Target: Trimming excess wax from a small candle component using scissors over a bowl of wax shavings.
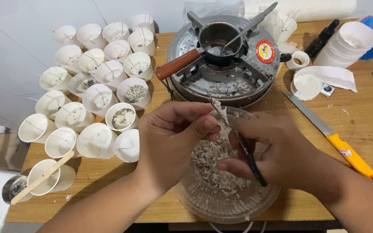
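**Scraping wax off a dark blade over a bowl of flakes**

Wooden tabletop [359, 90] against a white wall carried the whole set-up. Above its near edge, a thin dark blade [238, 140] crusted with pale wax was held over a clear bowl [221, 207] of white flakes [212, 166]. Its long axis ran on a diagonal, the wax-caked tip pointing up and away toward the left, the lower end pointing down toward the person's right.

The right hand [277, 155] was closed around the blade's lower half, fingers curled about it. The left hand [175, 136] pinched near the upper part, thumb pressed toward the crusted tip. The step looked like wiping residue off so it dropped into the bowl; the next stroke seemed to call for a steady grip and a thumb kept clear of any edge.

Beyond the bowl stood a round stove [225, 77] with a small wooden-handled pot [216, 41]. White paper cups [98, 97] crowded the left, and a yellow-handled knife [331, 136] lay to the right.
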